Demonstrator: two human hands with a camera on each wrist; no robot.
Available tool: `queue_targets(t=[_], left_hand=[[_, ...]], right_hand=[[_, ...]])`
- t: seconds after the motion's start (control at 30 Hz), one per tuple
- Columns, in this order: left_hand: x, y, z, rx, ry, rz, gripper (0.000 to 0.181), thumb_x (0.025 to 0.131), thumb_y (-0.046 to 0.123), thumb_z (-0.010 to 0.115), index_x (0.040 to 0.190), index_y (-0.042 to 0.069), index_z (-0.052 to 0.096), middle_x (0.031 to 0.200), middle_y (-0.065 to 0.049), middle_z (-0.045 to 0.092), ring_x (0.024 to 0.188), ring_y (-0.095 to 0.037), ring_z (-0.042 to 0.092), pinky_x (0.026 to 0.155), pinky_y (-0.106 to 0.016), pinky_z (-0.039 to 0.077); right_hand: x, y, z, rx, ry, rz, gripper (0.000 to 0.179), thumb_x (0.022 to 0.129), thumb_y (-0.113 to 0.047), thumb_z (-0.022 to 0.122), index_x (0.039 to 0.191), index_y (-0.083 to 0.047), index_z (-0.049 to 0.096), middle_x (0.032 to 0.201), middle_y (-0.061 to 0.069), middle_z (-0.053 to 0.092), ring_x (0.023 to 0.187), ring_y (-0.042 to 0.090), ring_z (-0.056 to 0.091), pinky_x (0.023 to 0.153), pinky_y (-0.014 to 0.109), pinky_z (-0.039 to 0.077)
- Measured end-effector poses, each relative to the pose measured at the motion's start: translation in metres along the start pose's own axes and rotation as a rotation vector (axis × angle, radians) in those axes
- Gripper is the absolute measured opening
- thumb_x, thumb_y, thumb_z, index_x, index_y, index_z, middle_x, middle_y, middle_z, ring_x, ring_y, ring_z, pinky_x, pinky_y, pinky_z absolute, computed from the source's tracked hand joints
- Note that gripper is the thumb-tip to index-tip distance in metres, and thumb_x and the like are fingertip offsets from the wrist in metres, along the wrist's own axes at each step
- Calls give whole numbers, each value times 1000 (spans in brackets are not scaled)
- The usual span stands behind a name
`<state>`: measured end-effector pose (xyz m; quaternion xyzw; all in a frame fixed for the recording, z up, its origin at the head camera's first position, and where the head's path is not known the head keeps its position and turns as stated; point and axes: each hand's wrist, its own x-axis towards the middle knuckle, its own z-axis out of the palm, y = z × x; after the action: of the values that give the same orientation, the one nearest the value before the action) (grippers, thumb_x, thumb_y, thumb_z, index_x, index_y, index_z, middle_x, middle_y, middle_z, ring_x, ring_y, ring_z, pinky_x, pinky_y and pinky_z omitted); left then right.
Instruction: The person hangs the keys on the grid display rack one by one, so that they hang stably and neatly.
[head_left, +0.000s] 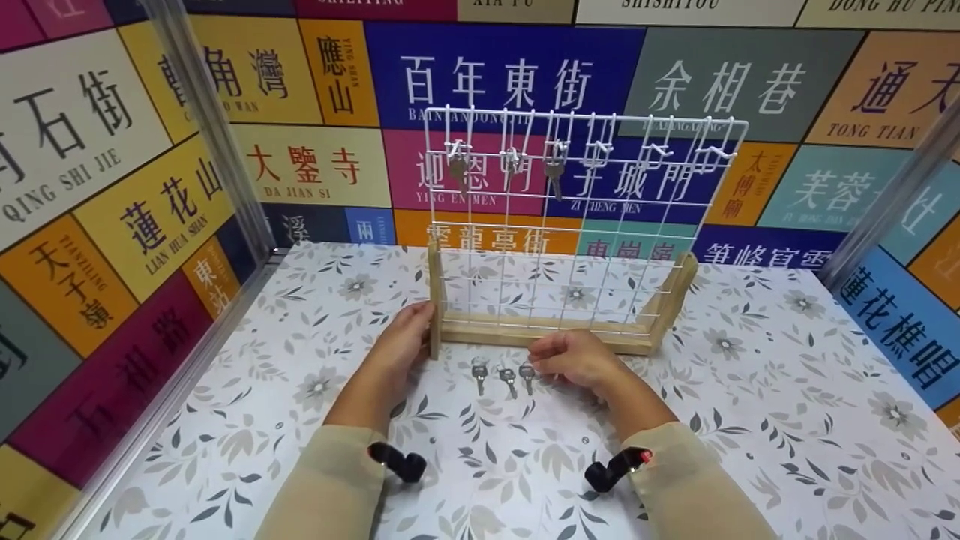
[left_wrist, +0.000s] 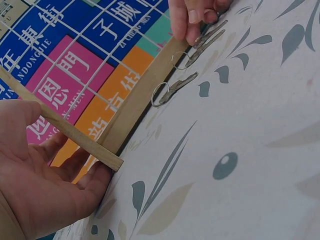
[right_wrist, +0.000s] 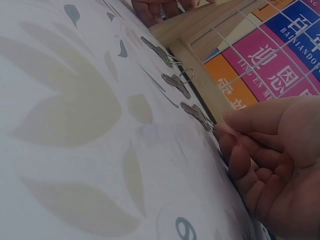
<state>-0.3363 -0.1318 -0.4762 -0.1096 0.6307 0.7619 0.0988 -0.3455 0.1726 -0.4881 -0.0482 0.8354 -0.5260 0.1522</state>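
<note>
A white wire grid rack stands upright in a wooden frame. My left hand grips its left wooden upright, thumb on one side and fingers on the other. On the table before the rack lie three keys with ring loops: a left key, a middle key and a right key. My right hand is at the right key, thumb and forefinger pinching its ring end; in the right wrist view the fingertips partly hide that ring.
Three more keys, a left one, a middle one and a right one, hang from white hooks high on the grid. Hooks to the right, such as this hook, carry no key. A flower-patterned cloth covers the table; sign-printed walls surround it.
</note>
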Motion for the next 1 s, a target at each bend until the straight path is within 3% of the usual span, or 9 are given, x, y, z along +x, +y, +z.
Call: queue_targets(t=[0.13, 0.3, 0.47, 0.73, 1.0], left_hand=[[-1, 1, 1, 20, 6, 4, 42, 109, 52, 57, 144, 30, 59, 159, -7, 56, 150, -26, 52, 130, -43, 36], [0, 0, 1, 5, -5, 7, 43, 109, 51, 56, 147, 28, 56, 156, -10, 57, 148, -29, 54, 129, -44, 38], [1, -1, 1, -15, -3, 6, 42, 110, 48, 57, 146, 27, 55, 155, -11, 58, 148, -29, 55, 128, -44, 39], [1, -1, 1, -8, 2, -4, 43, 109, 50, 56, 147, 29, 55, 156, -11, 58, 147, -31, 56, 128, -45, 39], [2, -1, 0, 2, 11, -17, 41, 108, 52, 58, 145, 33, 57, 153, -9, 60, 142, -30, 60, 126, -45, 42]], right_hand=[[1, -1, 1, -66, -21, -21, 33, 88, -6, 84, 120, -4, 78, 111, 8, 80, 81, 11, 69, 68, 23, 54], [1, -5, 4, -227, -26, -75, 32, 86, -14, 89, 115, -5, 81, 95, 1, 78, 80, 8, 64, 70, 21, 52], [0, -10, 6, -326, -46, -74, 31, 84, -19, 91, 112, -9, 82, 85, -5, 72, 77, 9, 63, 70, 22, 51], [-1, -12, 7, -347, -47, -64, 24, 84, -18, 91, 104, -11, 82, 84, -5, 68, 78, 11, 61, 69, 24, 50], [-3, -12, 9, -349, -24, -53, 14, 86, -16, 89, 98, -14, 82, 88, -1, 75, 77, 13, 64, 67, 25, 52]])
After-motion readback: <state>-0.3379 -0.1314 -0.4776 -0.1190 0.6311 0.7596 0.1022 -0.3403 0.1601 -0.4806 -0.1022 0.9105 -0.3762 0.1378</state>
